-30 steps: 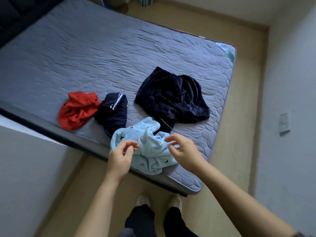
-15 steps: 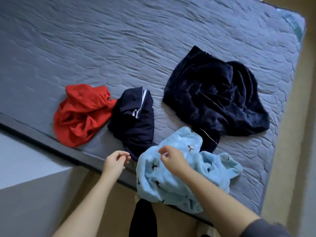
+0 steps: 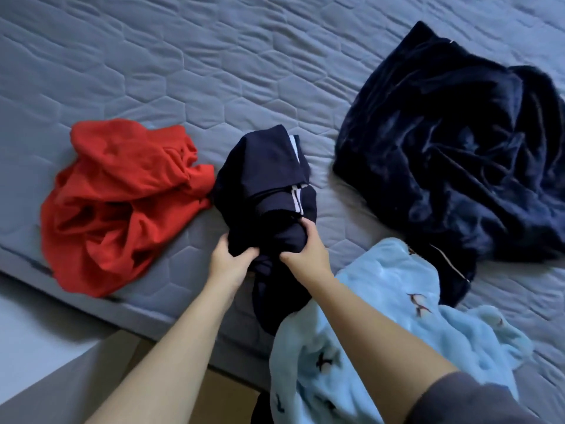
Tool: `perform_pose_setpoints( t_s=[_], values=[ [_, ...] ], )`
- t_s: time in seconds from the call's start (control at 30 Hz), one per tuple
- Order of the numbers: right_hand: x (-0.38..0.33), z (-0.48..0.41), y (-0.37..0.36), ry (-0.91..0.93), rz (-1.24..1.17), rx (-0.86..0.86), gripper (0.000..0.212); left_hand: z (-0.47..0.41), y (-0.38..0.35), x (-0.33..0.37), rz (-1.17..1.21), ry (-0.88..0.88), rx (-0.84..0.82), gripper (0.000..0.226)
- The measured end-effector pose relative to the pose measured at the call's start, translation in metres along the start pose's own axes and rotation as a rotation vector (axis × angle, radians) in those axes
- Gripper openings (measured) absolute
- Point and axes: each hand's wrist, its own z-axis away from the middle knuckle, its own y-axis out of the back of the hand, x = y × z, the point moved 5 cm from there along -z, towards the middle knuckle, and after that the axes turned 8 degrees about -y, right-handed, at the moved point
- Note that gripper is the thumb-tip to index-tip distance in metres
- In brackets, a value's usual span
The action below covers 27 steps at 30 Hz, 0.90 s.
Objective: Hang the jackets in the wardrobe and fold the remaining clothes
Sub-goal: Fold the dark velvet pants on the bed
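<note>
Dark striped top [image 3: 266, 179] gripped tight by left hand [image 3: 228, 264] and right hand [image 3: 306, 256]. Red shirt [image 3: 122, 209] at nine o'clock, blue fleece [image 3: 397, 304] at five.

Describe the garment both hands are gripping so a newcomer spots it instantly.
On the grey quilted mattress, look at the near edge, between the red garment and the big dark fleece. The small navy bundle there, gripped by the left hand and right hand, is it. Only it has white stripes.
</note>
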Motion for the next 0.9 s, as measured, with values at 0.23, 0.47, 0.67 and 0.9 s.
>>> perform_pose_setpoints(
  t_s=[0.23, 0.47, 0.67, 0.9],
  values=[
    [-0.029, 0.078, 0.150, 0.198, -0.437, 0.181, 0.060, 0.079, -0.058, 0.117, 0.290, -0.254, -0.358, 0.051],
    [0.028, 0.138, 0.320, 0.208, -0.659, 0.444, 0.061, 0.184, -0.137, 0.099, -0.363, -0.228, -0.716, 0.099],
    [0.135, 0.154, 0.403, 0.142, -0.449, 0.500, 0.062, 0.230, -0.162, 0.010, -1.171, -0.160, -0.737, 0.126],
    [0.251, 0.127, 0.363, -0.109, -0.087, 0.359, 0.068, 0.229, -0.192, -0.018, -1.325, -0.189, -0.631, 0.102]
  ],
)
